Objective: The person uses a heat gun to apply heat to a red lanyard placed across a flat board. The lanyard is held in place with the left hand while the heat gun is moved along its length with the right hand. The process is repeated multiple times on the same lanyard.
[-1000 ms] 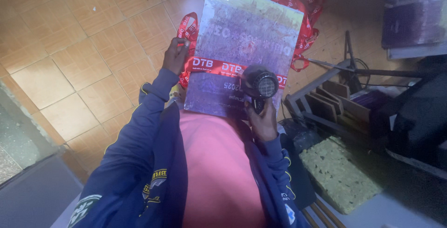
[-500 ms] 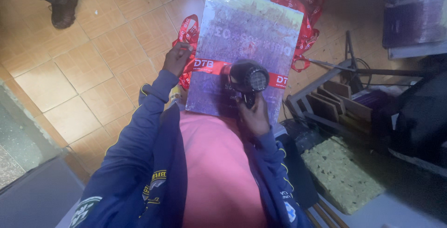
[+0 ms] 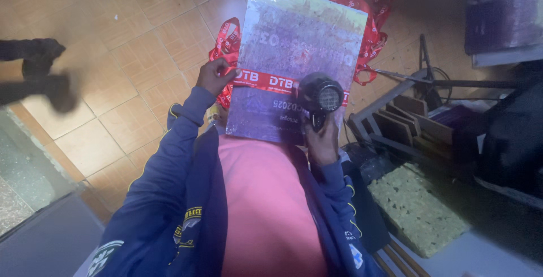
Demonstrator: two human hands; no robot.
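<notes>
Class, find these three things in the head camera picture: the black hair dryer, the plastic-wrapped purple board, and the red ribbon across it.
black hair dryer [image 3: 320,95], head view, on its round barrel.
purple board [image 3: 300,33], head view, on its wrapped upper face.
red ribbon [image 3: 266,80], head view, on the band crossing the board.

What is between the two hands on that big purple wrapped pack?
In the head view, a red ribbon band runs across the purple wrapped pack from the left hand toward the black hair dryer in the right hand.
</notes>
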